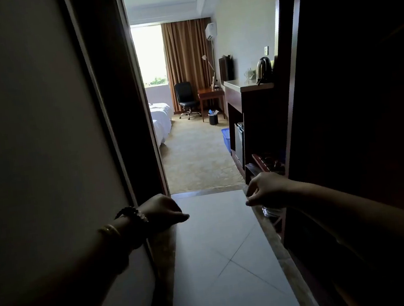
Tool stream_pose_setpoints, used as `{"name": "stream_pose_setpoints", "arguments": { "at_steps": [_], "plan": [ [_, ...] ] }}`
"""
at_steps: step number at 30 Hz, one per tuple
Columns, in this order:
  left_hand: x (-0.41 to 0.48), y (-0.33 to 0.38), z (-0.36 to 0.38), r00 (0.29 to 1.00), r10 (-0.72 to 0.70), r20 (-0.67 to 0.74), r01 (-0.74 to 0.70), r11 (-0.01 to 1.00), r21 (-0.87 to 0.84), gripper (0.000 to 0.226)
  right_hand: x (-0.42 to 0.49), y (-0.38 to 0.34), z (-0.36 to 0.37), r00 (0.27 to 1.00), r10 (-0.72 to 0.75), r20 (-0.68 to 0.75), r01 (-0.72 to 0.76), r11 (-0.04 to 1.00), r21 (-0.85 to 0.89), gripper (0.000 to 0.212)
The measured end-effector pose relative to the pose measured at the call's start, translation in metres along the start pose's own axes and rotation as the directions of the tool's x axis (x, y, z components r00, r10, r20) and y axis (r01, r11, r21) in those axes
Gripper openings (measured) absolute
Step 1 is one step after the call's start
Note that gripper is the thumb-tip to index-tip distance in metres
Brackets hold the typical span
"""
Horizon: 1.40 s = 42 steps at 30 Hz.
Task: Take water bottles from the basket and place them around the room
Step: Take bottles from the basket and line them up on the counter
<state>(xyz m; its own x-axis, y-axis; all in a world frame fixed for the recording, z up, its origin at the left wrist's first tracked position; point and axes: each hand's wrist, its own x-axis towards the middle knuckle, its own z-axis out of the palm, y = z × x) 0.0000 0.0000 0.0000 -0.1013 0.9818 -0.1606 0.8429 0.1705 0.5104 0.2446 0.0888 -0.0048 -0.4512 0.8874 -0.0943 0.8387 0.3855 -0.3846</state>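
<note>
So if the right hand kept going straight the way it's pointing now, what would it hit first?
The right hand points inward to the left, across the tiled hallway floor. Nothing stands between, so it would probably meet the left hand first, though depth is unclear.

bed [162,122] on the left, chair [185,99] + desk [210,93] at the far end by the window, kettle [263,69] on the surface [246,87] on the right w/ basket [226,138] on the floor below it

The blue basket [226,139] at centre right shows only an edge behind the dark cabinet [255,120]; its contents are hidden.
</note>
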Motion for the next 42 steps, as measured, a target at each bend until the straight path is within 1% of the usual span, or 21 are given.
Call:
{"name": "stream_pose_setpoints", "arguments": {
  "at_steps": [3,8,11,14,17,23,25,30,35,42],
  "plan": [
    [0.053,0.005,-0.007,1.0,0.001,-0.016,-0.002,1.0,-0.02,0.034,0.049,0.019,-0.014,1.0,-0.003,-0.01,0.003,1.0,0.001,0.028],
    [0.169,0.021,-0.021,0.999,0.002,-0.045,-0.004,0.999,-0.039,0.034,0.152,0.055,-0.051,1.0,-0.005,-0.016,0.006,0.997,0.083,0.028],
    [0.238,0.027,-0.031,0.999,-0.014,-0.043,0.013,0.999,-0.03,0.031,0.218,0.077,-0.066,1.0,-0.009,0.0,0.009,0.997,0.076,0.029],
    [0.285,0.027,-0.039,0.999,-0.03,-0.043,0.028,0.999,-0.038,0.03,0.263,0.093,-0.069,1.0,0.005,0.031,-0.006,0.999,0.037,0.029],
    [0.335,0.025,-0.048,0.999,-0.032,-0.043,0.031,0.999,-0.032,0.029,0.311,0.107,-0.074,0.999,0.013,0.037,-0.014,0.999,0.039,0.028],
    [0.449,0.007,-0.071,1.0,-0.023,-0.021,0.023,1.0,0.008,0.029,0.423,0.119,-0.076,1.0,0.014,0.022,-0.015,0.999,0.043,0.031],
    [0.493,-0.005,-0.081,1.0,-0.02,-0.015,0.02,1.0,0.021,0.029,0.469,0.121,-0.075,1.0,0.01,0.014,-0.011,0.998,0.055,0.028],
    [0.615,-0.03,-0.127,0.999,0.0,-0.041,0.0,1.0,-0.01,0.029,0.592,0.117,-0.096,0.999,0.032,-0.02,-0.031,0.999,0.043,0.029],
    [0.735,-0.043,-0.169,1.0,0.018,-0.022,-0.018,1.0,0.003,0.032,0.705,0.12,-0.118,0.997,0.068,-0.042,-0.067,0.998,0.009,0.026],
    [0.87,-0.057,-0.177,1.0,0.026,0.013,-0.026,0.999,-0.023,0.027,0.841,0.139,-0.125,0.997,0.074,0.005,-0.074,0.997,0.001,0.03]
  ]
}}
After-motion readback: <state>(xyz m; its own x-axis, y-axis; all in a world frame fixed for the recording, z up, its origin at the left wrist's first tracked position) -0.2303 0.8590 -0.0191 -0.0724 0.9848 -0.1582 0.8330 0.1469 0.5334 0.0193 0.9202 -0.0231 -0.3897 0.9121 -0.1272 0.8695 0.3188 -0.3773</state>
